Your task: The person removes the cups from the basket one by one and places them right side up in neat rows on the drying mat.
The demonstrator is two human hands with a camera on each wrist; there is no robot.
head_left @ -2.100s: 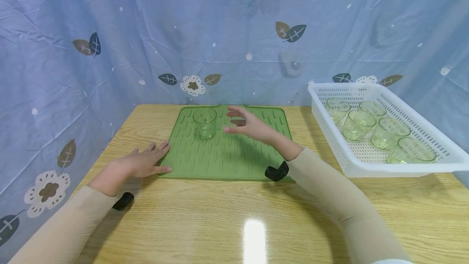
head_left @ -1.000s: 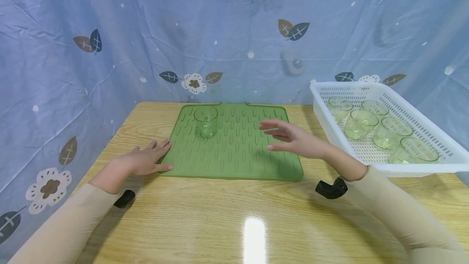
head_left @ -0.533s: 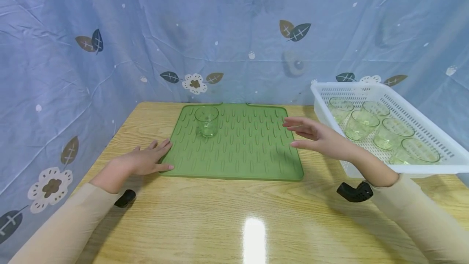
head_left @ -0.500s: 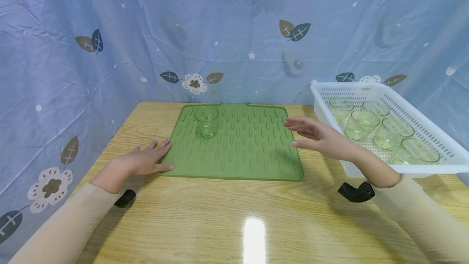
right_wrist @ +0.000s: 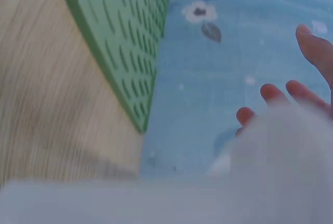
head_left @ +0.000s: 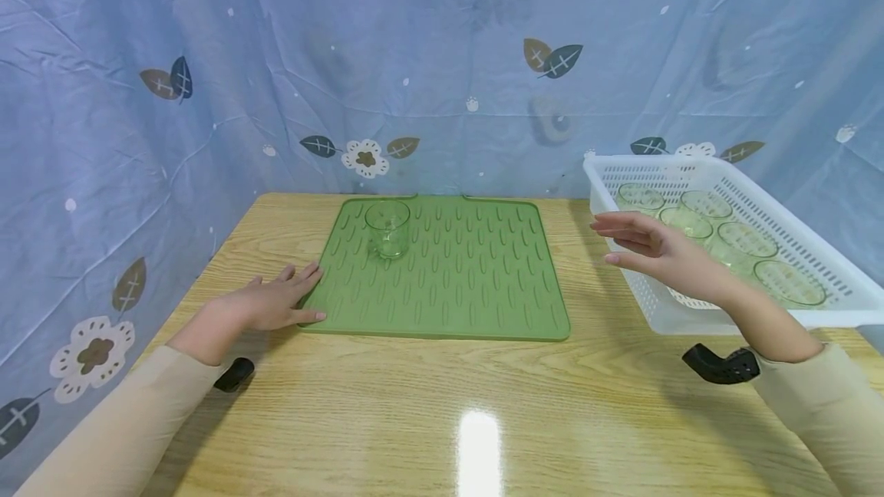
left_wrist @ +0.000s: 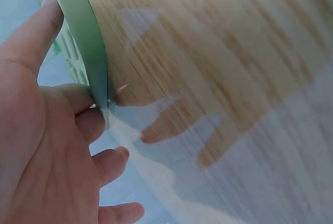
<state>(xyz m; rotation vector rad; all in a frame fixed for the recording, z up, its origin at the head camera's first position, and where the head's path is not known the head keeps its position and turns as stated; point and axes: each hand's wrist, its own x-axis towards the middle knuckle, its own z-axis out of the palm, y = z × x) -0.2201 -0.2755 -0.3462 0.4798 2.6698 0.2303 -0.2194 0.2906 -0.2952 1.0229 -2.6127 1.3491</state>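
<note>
A clear greenish drinking glass [head_left: 388, 230] stands upright on the back left part of a green ridged drying mat [head_left: 449, 297]. My left hand [head_left: 265, 304] rests at the mat's left edge, fingers spread. In the left wrist view the left hand [left_wrist: 47, 130] touches the mat's rim [left_wrist: 86, 31] with its fingers. At the right, my right hand [head_left: 666, 251] hangs in the air over the near left side of a white basket [head_left: 638, 301], holding nothing, its fingers loosely extended. Several similar glasses [head_left: 747, 239] stand inside the basket, partly hidden by that hand.
Everything stands on a wooden table [head_left: 387, 405] with a bright light reflection near the front. A blue patterned curtain [head_left: 442, 60] hangs behind the table and along its sides. A black wrist device [head_left: 721, 365] sits under the right wrist.
My right hand has moved rightward from beside the glass on the mat, past the mat's right edge, to the basket. My left hand and the glass have stayed in place.
</note>
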